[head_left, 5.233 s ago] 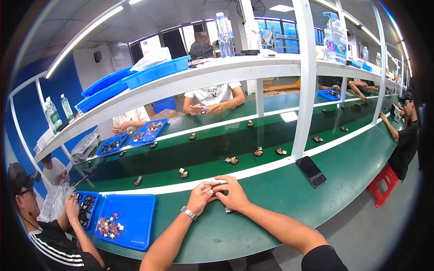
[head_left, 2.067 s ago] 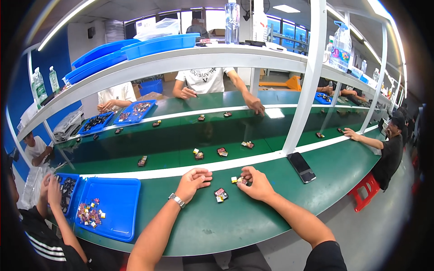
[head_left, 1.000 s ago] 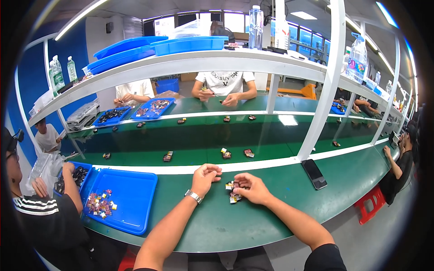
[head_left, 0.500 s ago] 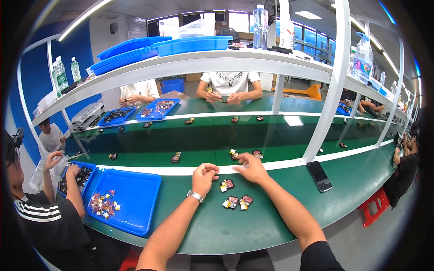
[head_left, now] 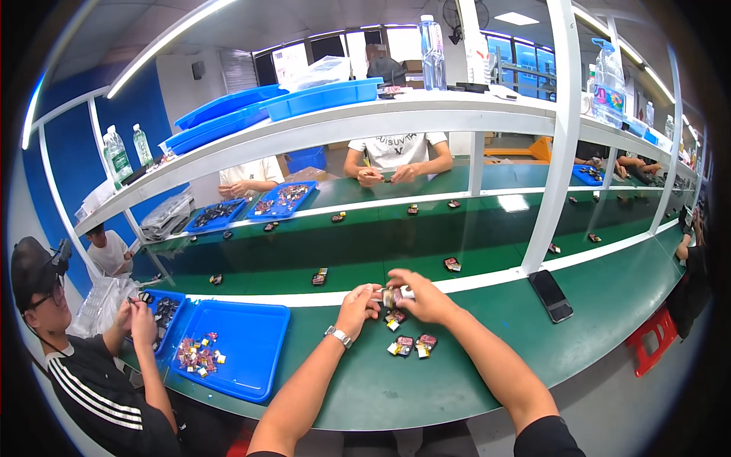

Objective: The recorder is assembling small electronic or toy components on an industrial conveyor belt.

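Note:
My left hand and my right hand meet over the green workbench, both gripping one small white and dark part between the fingertips. My left wrist wears a watch. Just below the hands lie three small parts on the bench: one close under the fingers, and a pair side by side nearer to me.
A blue tray with several small coloured parts sits at my left. A person in a dark striped top works beside it. A dark phone lies at the right. More parts ride the green conveyor belt beyond a white line.
My right hand has come back from the white line toward me and joined the left hand; both now hold a small part together above the parts on the bench.

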`<state>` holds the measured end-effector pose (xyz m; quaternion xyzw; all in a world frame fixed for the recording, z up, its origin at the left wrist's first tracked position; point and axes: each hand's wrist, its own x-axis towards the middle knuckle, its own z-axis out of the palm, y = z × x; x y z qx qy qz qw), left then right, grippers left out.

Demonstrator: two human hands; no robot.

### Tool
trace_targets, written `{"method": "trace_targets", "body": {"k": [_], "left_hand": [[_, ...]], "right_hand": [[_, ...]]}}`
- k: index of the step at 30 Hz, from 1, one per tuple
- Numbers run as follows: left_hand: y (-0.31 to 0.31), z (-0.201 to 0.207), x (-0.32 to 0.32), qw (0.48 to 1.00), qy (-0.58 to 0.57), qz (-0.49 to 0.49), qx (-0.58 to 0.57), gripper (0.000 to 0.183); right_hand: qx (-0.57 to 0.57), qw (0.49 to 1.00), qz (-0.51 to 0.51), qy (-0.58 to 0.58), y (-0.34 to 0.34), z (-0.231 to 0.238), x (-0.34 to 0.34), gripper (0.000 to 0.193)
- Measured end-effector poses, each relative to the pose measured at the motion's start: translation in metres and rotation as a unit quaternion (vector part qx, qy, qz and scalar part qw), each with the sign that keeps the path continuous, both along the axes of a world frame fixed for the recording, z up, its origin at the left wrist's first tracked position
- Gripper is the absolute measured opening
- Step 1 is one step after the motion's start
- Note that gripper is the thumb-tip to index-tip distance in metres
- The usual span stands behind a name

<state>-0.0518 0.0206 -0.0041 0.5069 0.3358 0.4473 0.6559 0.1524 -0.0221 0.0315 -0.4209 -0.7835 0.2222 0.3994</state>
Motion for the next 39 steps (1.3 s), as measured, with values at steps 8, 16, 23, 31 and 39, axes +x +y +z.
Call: {"method": "trace_targets", "body": {"k": [8,16,23,31,39], "left_hand": [[-0.009,0.007,0.003,0.984,0.039,-0.172,-0.017,0.035],[-0.013,0.011,0.007,0.991,-0.042,-0.118,-0.052,0.029],[-0.019,0.018,0.012,0.992,0.044,-0.103,0.053,0.031],[-0.025,0.022,0.015,0.994,-0.031,-0.102,-0.017,0.035],[-0.022,0.018,0.013,0.990,-0.073,-0.116,-0.030,0.034]], "right_hand": [[0.105,0.994,-0.027,0.016,-0.027,0.000,-0.007,0.049],[0.177,0.966,-0.186,0.017,-0.022,-0.014,-0.031,0.021],[0.183,0.969,-0.163,0.016,-0.024,-0.010,-0.022,0.013],[0.189,0.962,-0.190,-0.047,-0.020,-0.018,-0.025,0.015],[0.242,0.951,-0.156,-0.113,-0.023,-0.009,-0.018,0.018]]}}
